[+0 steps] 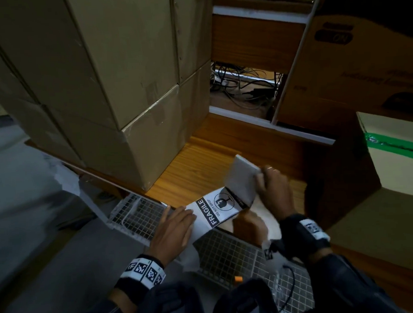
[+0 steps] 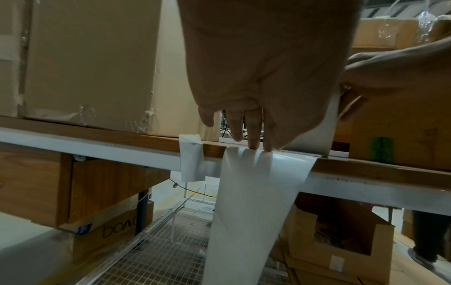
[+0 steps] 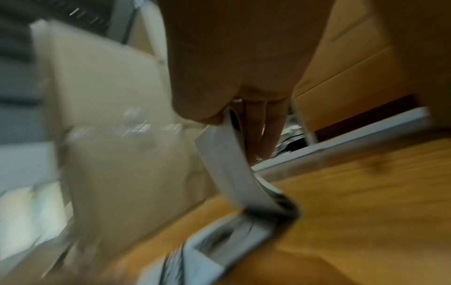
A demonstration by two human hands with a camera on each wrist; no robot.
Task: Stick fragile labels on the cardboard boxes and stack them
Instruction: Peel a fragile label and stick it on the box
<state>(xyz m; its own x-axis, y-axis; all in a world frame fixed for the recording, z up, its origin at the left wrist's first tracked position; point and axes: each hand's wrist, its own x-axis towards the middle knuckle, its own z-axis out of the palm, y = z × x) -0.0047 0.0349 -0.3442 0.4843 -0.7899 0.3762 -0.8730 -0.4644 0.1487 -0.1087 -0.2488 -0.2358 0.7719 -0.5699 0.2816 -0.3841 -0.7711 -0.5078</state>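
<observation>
A white FRAGILE label strip [image 1: 213, 211] lies across the front edge of the wooden table [image 1: 201, 161]. My left hand [image 1: 177, 220] presses flat on its near end, fingers straight [image 2: 253, 142], and the white backing [image 2: 244, 212] hangs down past the edge. My right hand [image 1: 261, 175] pinches the far end of the label [image 1: 243, 178] and holds it lifted and folded back, plain side up. The right wrist view is blurred but shows thumb and fingers pinching the label [image 3: 227, 158]. Tall stacked cardboard boxes [image 1: 115, 77] stand on the table's left part.
A white-topped box with green tape [image 1: 397, 160] sits at the right, with a large brown printed box [image 1: 363, 64] behind it. Loose cables [image 1: 242, 82] lie at the back. A wire mesh rack [image 1: 141, 217] sits below the table edge. A paper scrap [image 2: 190, 158] clings to the edge.
</observation>
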